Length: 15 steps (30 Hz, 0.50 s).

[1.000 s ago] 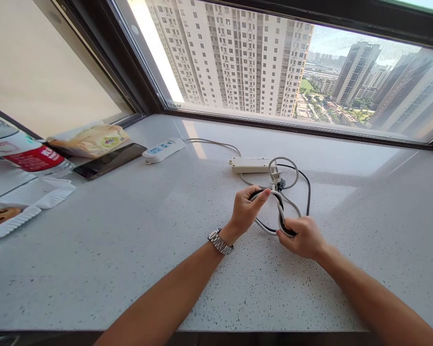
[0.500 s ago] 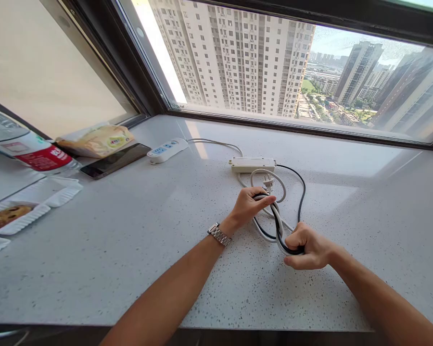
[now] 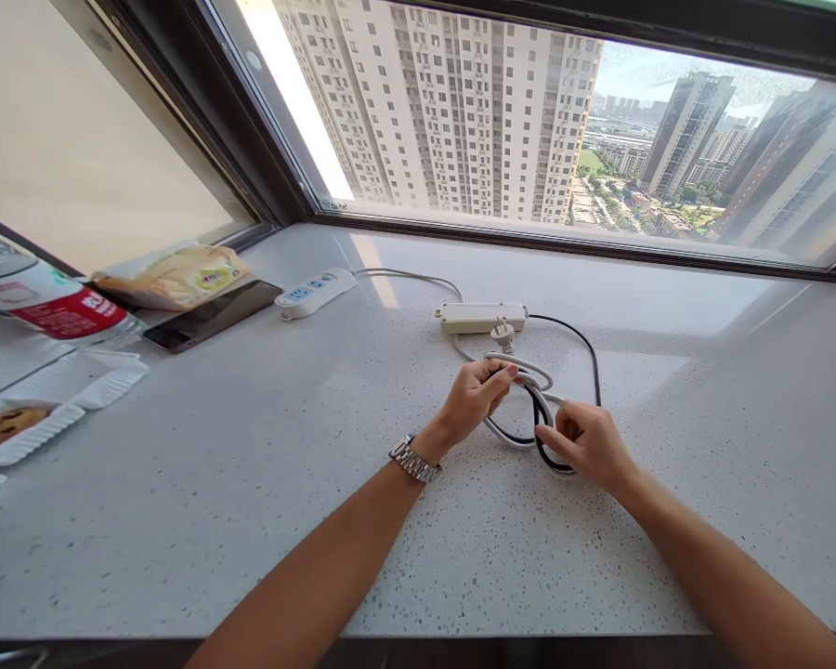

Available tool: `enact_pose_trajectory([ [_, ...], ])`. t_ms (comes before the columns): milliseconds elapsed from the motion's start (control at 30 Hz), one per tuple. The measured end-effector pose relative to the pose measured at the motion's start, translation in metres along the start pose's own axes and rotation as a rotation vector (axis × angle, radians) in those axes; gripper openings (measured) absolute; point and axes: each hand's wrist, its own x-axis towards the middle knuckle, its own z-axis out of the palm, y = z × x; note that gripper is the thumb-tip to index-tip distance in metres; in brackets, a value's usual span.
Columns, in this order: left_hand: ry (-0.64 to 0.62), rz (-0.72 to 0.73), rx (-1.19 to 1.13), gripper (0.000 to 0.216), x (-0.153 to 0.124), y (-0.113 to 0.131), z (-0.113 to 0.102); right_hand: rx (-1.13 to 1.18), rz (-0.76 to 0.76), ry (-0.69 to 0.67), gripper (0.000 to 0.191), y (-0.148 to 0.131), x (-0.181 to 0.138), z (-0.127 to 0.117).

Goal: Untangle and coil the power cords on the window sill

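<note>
In the head view, your left hand [image 3: 475,398] sits near the middle of the speckled countertop [image 3: 251,483], its fingers curled narrow around the far-left end of a bundle of looped cords [image 3: 529,423], one white and one black, which it holds pinched between thumb and fingers. Your right hand [image 3: 583,444] is just to the right and a little nearer to you, thumb and fingers closed on the near-right end of the same loops, so the bundle stretches between your two hands and lies low over the counter; whether it touches the surface you cannot tell. A metal watch [image 3: 413,459] is on your left wrist. Just beyond your hands, a white plug [image 3: 502,332] stands at the end of the white cord, touching or just beside a cream power strip [image 3: 482,317] that lies flat on the counter. The black cord [image 3: 585,348] arcs out from the right end of that strip and curves back down toward your right hand. Farther left, a second white power strip [image 3: 315,291] with blue sockets lies near the window frame, its cable running right. Left of it lie a dark phone [image 3: 213,313], a yellow snack packet [image 3: 174,274], a red-labelled package [image 3: 48,302] and, at the left edge, a white tray [image 3: 76,386] with a cookie [image 3: 4,426].
</note>
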Motion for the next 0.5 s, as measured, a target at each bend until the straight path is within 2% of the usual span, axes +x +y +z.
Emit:
enact_pose_trajectory([
  [100,-0.053,0.018,0.024,0.043,-0.003,0.004,0.003,0.008,0.04,0.051,0.028,0.002,0.0,0.003],
  [200,-0.054,0.087,0.1,0.041,-0.004,0.005,0.004,0.068,-0.035,0.066,0.025,0.001,0.0,0.007],
  [333,0.092,0.184,0.097,0.042,-0.001,0.004,-0.002,0.252,-0.151,0.077,0.029,-0.001,0.002,0.004],
  [500,0.282,0.115,-0.156,0.051,0.005,0.004,-0.008,0.484,-0.189,-0.112,0.025,0.001,0.006,-0.008],
])
